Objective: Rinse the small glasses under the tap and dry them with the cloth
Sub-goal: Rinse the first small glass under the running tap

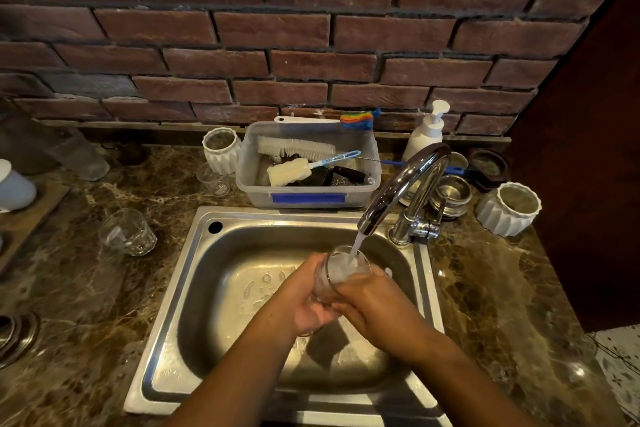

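A small clear glass (pixel 341 267) is held over the steel sink (pixel 194 274), tilted toward the running chrome tap (pixel 405 184). Water streams from the spout into the glass's mouth. My left hand (pixel 306 298) grips the glass from the left and below. From the right, my right hand (pixel 372 305) curls its fingers round the glass too. Another small faceted glass (pixel 127 231) stands on the marble counter left of the sink. A third small glass (pixel 214 179) sits behind it near the plastic tub. No cloth is in view.
A clear plastic tub (pixel 308 196) with brushes stands behind the sink. White ribbed cups (pixel 221 149) (pixel 507 208), a soap pump bottle (pixel 426 130) and steel lids (pixel 452 194) crowd the back and right. A wooden tray (pixel 24 218) lies at the left edge.
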A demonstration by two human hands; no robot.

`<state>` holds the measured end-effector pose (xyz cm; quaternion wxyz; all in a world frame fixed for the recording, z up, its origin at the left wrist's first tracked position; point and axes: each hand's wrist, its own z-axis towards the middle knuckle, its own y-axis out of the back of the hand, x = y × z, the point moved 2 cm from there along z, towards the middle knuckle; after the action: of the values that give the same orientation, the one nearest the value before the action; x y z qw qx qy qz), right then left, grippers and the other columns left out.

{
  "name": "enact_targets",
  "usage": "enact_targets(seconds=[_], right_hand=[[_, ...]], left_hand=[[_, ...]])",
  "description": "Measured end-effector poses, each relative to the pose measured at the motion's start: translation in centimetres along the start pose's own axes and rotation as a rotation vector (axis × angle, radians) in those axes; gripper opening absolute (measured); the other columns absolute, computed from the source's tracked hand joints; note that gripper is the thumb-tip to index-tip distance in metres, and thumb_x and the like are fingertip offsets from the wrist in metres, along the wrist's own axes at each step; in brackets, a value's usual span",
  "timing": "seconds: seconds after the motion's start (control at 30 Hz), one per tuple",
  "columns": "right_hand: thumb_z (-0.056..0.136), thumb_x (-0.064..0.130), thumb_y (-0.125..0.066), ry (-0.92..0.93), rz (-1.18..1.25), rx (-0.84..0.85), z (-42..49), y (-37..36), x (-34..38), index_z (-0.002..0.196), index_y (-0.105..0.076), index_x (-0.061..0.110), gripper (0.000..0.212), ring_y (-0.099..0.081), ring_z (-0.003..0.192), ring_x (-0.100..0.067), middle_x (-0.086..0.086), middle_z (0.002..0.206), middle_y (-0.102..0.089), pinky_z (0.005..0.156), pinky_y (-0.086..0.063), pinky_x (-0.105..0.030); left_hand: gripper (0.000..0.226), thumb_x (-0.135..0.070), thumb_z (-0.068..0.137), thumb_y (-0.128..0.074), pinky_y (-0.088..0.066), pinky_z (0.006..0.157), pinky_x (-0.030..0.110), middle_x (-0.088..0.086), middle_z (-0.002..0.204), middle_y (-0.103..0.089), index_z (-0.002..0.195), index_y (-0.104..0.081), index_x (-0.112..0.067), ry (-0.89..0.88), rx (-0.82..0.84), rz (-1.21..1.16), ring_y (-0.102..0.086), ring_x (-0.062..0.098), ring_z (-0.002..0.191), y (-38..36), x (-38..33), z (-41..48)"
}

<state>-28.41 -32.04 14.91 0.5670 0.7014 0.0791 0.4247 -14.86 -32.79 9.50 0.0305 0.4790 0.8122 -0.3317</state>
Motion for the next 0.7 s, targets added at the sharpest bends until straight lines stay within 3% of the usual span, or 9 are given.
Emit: enact_targets(seconds=[0.1, 0.2, 0.3, 0.37, 0.47, 0.57, 0.7], right_hand=[[0.092, 0.03, -0.062, -0.022, 0.032, -0.098, 0.1, 0.1, 0.9, 0.097, -0.071, 0.026, 0.011, -0.062, 0.095, -0.01, 0.007, 0.095, -0.072, 0.093, -0.047, -0.038], [0.092, 0.045, -0.059, -0.18, 0.105, -0.161, 0.9, 0.1, 1.3, 0.087, -0.068, 0.025, 0.023, -0.06, 0.08, -0.008, 0.008, 0.083, -0.07, 0.082, -0.05, -0.036], [0.092, 0.05, -0.055, -0.246, 0.093, -0.256, 1.5, 0.0, 1.7, 0.088, -0.071, 0.028, 0.028, -0.061, 0.075, -0.004, 0.01, 0.08, -0.071, 0.081, -0.05, -0.03], [0.091, 0.049, -0.056, -0.292, 0.119, -0.305, 1.4, 0.0, 1.7, 0.083, -0.071, 0.027, 0.028, -0.06, 0.067, -0.004, 0.009, 0.073, -0.069, 0.071, -0.052, -0.027], [0.089, 0.054, -0.054, -0.338, 0.225, -0.313, 1.0, -0.2, 1.1, 0.074, -0.069, 0.022, 0.038, -0.059, 0.059, -0.009, 0.005, 0.063, -0.065, 0.06, -0.052, -0.034], [0.091, 0.05, -0.055, -0.222, 0.258, -0.267, 0.6, -0.5, 1.1, 0.078, -0.073, 0.022, 0.036, -0.06, 0.066, -0.008, 0.006, 0.069, -0.068, 0.068, -0.051, -0.036], [0.095, 0.045, -0.053, 0.022, -0.005, -0.2, 0.0, -0.8, 1.8, 0.083, -0.073, 0.026, 0.03, -0.061, 0.085, -0.005, 0.01, 0.081, -0.072, 0.103, -0.038, -0.032]], left_hand=[[0.047, -0.033, 0.096, -0.064, -0.057, 0.089, 0.04, 0.019, 0.113, -0.072, 0.13, -0.067, 0.0, -0.117, 0.029, -0.136, -0.071, 0.03, 0.105, 0.2, 1.0, 0.1], [0.048, -0.04, 0.099, -0.061, -0.05, 0.103, 0.043, 0.021, 0.116, -0.071, 0.126, -0.069, -0.002, -0.191, 0.026, -0.262, -0.068, 0.033, 0.116, 0.4, 2.7, 0.4], [0.041, -0.039, 0.092, -0.063, -0.053, 0.094, 0.04, 0.017, 0.101, -0.075, 0.111, -0.078, -0.006, -0.21, 0.084, -0.309, -0.073, 0.029, 0.1, 0.0, 3.9, 0.3], [0.037, -0.036, 0.096, -0.058, -0.058, 0.082, 0.04, 0.015, 0.097, -0.075, 0.104, -0.081, -0.008, -0.197, 0.124, -0.284, -0.074, 0.026, 0.093, 0.1, 4.1, 0.5], [0.035, -0.029, 0.096, -0.054, -0.061, 0.064, 0.038, 0.014, 0.089, -0.076, 0.095, -0.082, -0.007, -0.195, 0.131, -0.144, -0.075, 0.023, 0.08, 1.3, 3.0, 0.2], [0.028, -0.028, 0.085, -0.063, -0.06, 0.064, 0.038, 0.014, 0.086, -0.074, 0.093, -0.079, -0.007, -0.118, 0.126, -0.018, -0.074, 0.023, 0.076, 2.0, 1.4, -0.5], [0.037, -0.038, 0.089, -0.07, -0.059, 0.064, 0.036, 0.013, 0.092, -0.072, 0.106, -0.076, -0.006, 0.07, 0.108, -0.021, -0.071, 0.026, 0.079, 2.1, 0.7, -0.2]])
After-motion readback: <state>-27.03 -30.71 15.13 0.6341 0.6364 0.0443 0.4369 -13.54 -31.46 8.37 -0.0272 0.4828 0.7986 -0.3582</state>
